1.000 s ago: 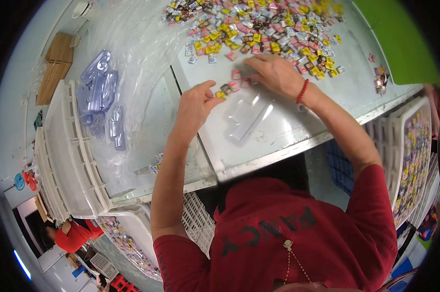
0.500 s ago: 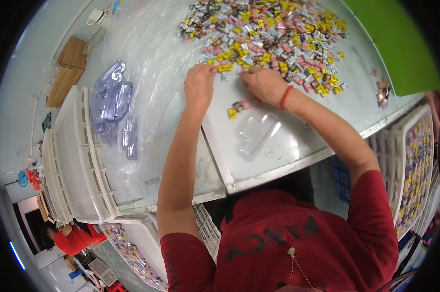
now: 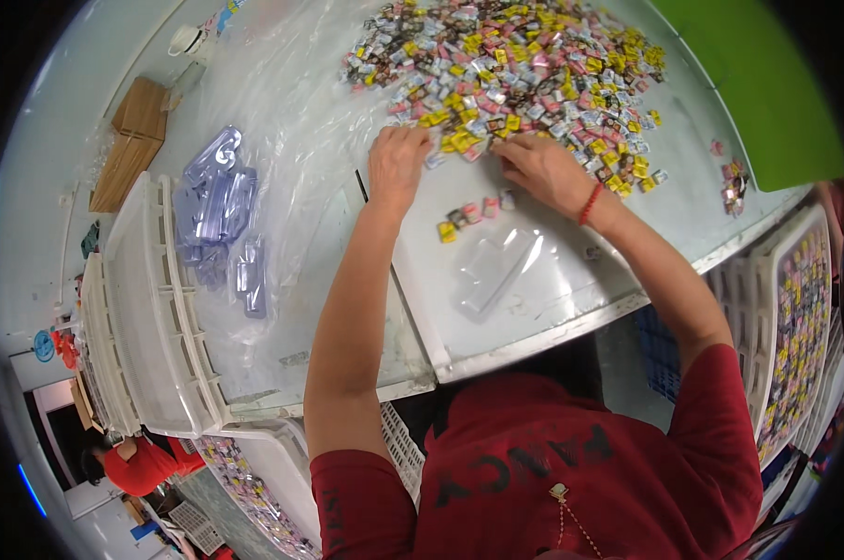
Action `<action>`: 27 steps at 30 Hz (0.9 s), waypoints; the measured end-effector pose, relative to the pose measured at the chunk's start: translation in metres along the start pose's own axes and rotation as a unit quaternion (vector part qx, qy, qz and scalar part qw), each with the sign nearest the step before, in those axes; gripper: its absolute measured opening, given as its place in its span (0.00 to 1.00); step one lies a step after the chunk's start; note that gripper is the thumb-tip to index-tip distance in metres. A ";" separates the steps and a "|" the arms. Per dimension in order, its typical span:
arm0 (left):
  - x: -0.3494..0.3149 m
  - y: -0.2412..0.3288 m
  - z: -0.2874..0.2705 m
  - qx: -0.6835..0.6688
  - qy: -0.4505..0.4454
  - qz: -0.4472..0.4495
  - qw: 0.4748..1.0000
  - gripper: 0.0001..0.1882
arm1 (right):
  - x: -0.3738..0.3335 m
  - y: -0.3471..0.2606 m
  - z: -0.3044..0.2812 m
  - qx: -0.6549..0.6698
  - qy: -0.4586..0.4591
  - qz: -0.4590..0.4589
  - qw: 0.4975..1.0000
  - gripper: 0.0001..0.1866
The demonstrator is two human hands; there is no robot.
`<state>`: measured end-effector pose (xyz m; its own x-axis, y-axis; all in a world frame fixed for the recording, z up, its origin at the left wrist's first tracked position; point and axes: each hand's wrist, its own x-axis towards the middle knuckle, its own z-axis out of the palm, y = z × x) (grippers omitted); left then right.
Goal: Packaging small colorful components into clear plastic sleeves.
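Note:
A large heap of small wrapped pieces (image 3: pixel 506 75), yellow, pink, brown and silvery white, covers the far part of the table. At its near edge my left hand (image 3: pixel 400 166) has its fingers curled, tips beside a pale piece. My right hand (image 3: pixel 545 173), a red cord round its wrist, bends thumb and fingers together at the heap's edge; whatever they hold is too small to make out. Between my arms lies a short slanting row of several pieces (image 3: pixel 471 214), from yellow to silvery. Just nearer me is a clear plastic blister tray (image 3: pixel 498 271), lying flat.
Left on the table, a pile of clear plastic trays (image 3: pixel 218 201) sits on plastic sheeting (image 3: pixel 296 140). White crates (image 3: pixel 156 308) stand beyond the left edge, with a cardboard box (image 3: pixel 139 140). A crate of pieces (image 3: pixel 795 317) is at right. Someone in red (image 3: pixel 140 467) is at lower left.
Another pink piece and a silvery one now extend the short row toward the right. Both hands have shifted slightly right along the heap's near edge.

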<state>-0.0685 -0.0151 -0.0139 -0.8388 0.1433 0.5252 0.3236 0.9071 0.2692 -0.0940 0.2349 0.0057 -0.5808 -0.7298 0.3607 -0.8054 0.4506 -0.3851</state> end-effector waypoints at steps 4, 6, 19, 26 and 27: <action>-0.002 0.001 -0.002 -0.008 0.021 -0.012 1.000 0.09 | -0.016 -0.009 -0.024 0.010 -0.020 0.025 0.999 0.16; 0.001 0.002 0.000 -0.002 0.029 -0.009 1.000 0.11 | -0.025 -0.009 -0.028 0.007 -0.041 0.040 0.998 0.15; -0.076 0.041 -0.077 -0.098 0.004 -0.129 0.987 0.12 | -0.037 -0.008 -0.017 0.005 -0.062 0.005 0.998 0.17; -0.103 0.054 -0.069 -0.133 -0.105 -0.224 0.960 0.15 | -0.032 -0.016 -0.006 -0.019 -0.081 0.042 0.996 0.19; -0.101 0.056 -0.067 -0.163 -0.127 -0.234 0.950 0.16 | -0.031 -0.019 -0.004 -0.020 -0.079 0.041 0.996 0.19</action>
<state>0.0634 -0.0053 0.0021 -0.9895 -0.1164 0.0859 -0.0268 0.7308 0.6820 -0.0617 0.2513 0.0055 -0.6207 -0.7608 0.1897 -0.7625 0.5292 -0.3723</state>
